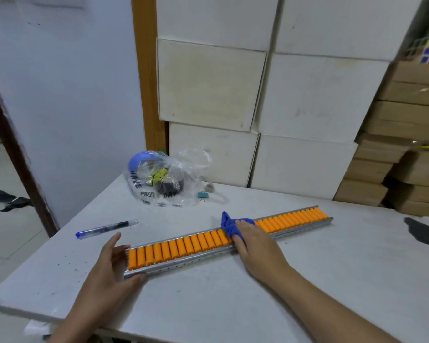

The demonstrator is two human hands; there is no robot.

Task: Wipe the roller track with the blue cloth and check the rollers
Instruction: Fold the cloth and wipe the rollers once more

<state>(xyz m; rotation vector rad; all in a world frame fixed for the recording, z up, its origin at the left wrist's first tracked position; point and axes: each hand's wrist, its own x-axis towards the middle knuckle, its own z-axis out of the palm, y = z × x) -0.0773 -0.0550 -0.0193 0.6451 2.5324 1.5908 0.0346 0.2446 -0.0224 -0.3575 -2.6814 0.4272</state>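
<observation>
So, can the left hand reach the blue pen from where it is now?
Probably yes. The left hand steadies the near end of the roller track, and the pen lies just beyond it on bare table with nothing between. It would have to let go of the track first.

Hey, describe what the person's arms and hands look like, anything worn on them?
Both forearms are bare as far as the frame shows: no sleeves in view. The left hand and right hand wear no gloves, and no rings, watch or bracelets show on the visible sides. No markings or tattoos can be seen.
</observation>
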